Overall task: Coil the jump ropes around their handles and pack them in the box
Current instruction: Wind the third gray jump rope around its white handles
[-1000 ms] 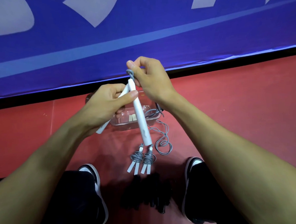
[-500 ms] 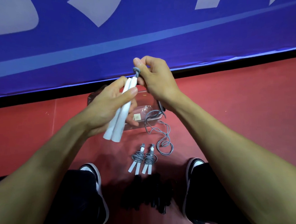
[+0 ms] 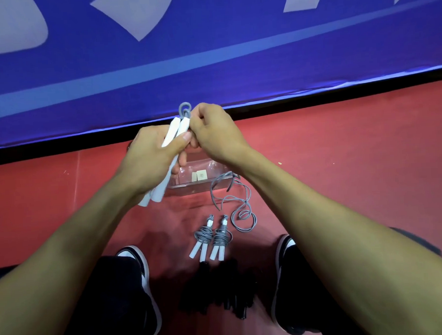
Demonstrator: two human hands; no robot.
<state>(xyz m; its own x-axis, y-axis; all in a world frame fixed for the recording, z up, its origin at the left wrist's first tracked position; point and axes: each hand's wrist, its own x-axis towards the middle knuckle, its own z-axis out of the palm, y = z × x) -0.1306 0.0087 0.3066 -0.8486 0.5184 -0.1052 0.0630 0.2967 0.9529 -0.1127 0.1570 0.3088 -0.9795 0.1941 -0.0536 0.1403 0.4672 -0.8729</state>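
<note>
My left hand [image 3: 153,158] grips two white jump-rope handles [image 3: 173,134] held side by side, their lower ends sticking out below my wrist. My right hand [image 3: 213,132] pinches the handles' upper ends, where grey rope loops [image 3: 185,109] stick up. The rest of that grey rope [image 3: 236,205] trails loose over the red floor. A clear plastic box [image 3: 202,178] sits on the floor under my hands, partly hidden. Two coiled white-handled ropes [image 3: 211,238] lie side by side in front of the box.
A blue banner [image 3: 208,52] hangs along the back above a black strip. My two black-and-white shoes [image 3: 141,281] frame a dark bundle of black ropes [image 3: 221,290] on the red floor [image 3: 342,161].
The two handles have been brought together side by side in my left hand, and both hands have risen toward the banner. The grey loops now show above the handle tops.
</note>
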